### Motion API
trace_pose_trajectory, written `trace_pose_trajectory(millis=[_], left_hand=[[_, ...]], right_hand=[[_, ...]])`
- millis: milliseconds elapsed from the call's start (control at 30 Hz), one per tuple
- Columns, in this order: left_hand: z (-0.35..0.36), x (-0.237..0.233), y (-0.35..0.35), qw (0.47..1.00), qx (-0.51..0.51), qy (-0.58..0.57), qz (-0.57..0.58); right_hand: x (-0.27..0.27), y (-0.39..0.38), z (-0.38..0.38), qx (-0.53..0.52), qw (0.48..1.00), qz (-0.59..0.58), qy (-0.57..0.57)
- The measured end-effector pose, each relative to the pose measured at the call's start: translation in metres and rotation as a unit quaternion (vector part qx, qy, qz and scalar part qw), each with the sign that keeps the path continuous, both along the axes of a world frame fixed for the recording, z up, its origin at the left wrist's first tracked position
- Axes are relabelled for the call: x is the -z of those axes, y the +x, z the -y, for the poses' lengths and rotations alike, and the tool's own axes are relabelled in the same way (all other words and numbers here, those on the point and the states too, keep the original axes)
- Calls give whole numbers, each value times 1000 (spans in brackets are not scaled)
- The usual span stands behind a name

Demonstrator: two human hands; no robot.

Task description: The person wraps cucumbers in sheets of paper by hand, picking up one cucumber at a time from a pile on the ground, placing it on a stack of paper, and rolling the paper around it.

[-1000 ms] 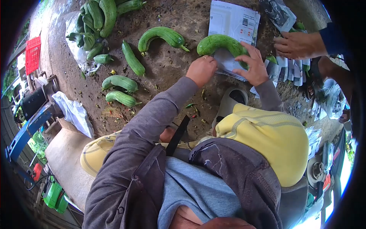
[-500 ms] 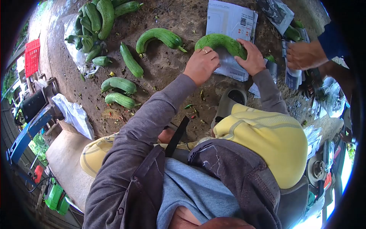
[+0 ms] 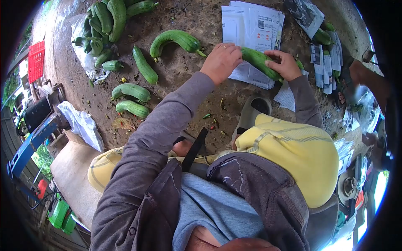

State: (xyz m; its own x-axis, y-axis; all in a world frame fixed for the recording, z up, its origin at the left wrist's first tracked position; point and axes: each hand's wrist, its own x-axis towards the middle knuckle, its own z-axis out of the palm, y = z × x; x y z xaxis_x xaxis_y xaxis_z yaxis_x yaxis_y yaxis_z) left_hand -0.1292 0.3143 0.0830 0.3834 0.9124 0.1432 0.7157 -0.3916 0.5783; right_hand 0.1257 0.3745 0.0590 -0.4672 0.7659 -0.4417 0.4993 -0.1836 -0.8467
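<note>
A long green gourd (image 3: 257, 62) lies slanted over newspaper sheets (image 3: 251, 31) on the ground in front of me. My left hand (image 3: 222, 62), with a ring on one finger, is closed around the gourd's left end, which it hides. My right hand (image 3: 286, 66) grips the gourd near its right end, thumb and fingers on its upper side. Just left of my left hand, a curved gourd (image 3: 178, 41) rests on the soil. Another gourd (image 3: 144, 65) lies further left.
More gourds (image 3: 117, 19) are heaped on a plastic bag (image 3: 77, 31) at the upper left. Two gourds (image 3: 130, 92) lie below them. Newspaper-wrapped gourds (image 3: 328, 62) are at the right, near a co-worker's arm (image 3: 366, 75). A red crate (image 3: 36, 62) stands far left.
The gourd has been turned, and its right end now points down to the right. My right hand has shifted slightly right and down. The co-worker's hand has drawn back from the wrapped gourds.
</note>
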Motion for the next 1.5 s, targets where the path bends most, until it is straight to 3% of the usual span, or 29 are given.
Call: trace_pose_trajectory(millis=[133, 200, 300, 367, 500, 567, 600, 633, 700, 800, 933, 1067, 1167, 1267, 1400, 1500], left_hand=[[-16, -3, 1, 995, -42, -91, 23], [-29, -10, 1, 987, -57, -152, 10], [-52, -20, 1, 968, -64, -241, -3], [-64, -17, -2, 958, -64, -279, -2], [-59, -2, -14, 983, -144, 21, 116], [-42, -9, -26, 960, -252, -72, 98], [-31, -11, -28, 941, -305, -119, 88], [-20, -9, -26, 895, -347, -225, 167], [1, 1, -25, 746, -412, -419, 313], [8, 5, -8, 599, -391, -447, 538], [-5, 15, -2, 526, -360, -410, 653], [1, 9, -9, 492, -370, -413, 671], [5, -4, -9, 426, -332, -455, 708], [-5, -7, -1, 453, -311, -445, 707], [-28, -27, 14, 467, -294, -416, 723], [-37, -33, 15, 479, -261, -418, 727]], right_hand=[[-66, -40, 19, 31, 966, 40, 254], [-84, -57, 33, -32, 947, -4, 318], [-67, -81, 45, -131, 891, 104, 422], [-42, -86, 36, -113, 881, 140, 438], [-10, -87, 10, -118, 874, 164, 443], [-6, -86, -4, -141, 867, 177, 444], [-6, -86, -9, -148, 871, 179, 432], [-7, -85, -14, -155, 875, 181, 421], [-4, -85, -21, -168, 877, 177, 415], [1, -83, -19, -145, 889, 147, 409], [-6, -95, 12, -129, 933, 92, 322], [-31, -108, 43, -43, 979, 3, 200], [-41, -101, 48, -18, 993, -25, 111], [-48, -93, 52, -10, 970, 20, 244], [-61, -84, 47, 39, 900, 64, 429], [-69, -75, 32, 60, 901, 49, 426]])
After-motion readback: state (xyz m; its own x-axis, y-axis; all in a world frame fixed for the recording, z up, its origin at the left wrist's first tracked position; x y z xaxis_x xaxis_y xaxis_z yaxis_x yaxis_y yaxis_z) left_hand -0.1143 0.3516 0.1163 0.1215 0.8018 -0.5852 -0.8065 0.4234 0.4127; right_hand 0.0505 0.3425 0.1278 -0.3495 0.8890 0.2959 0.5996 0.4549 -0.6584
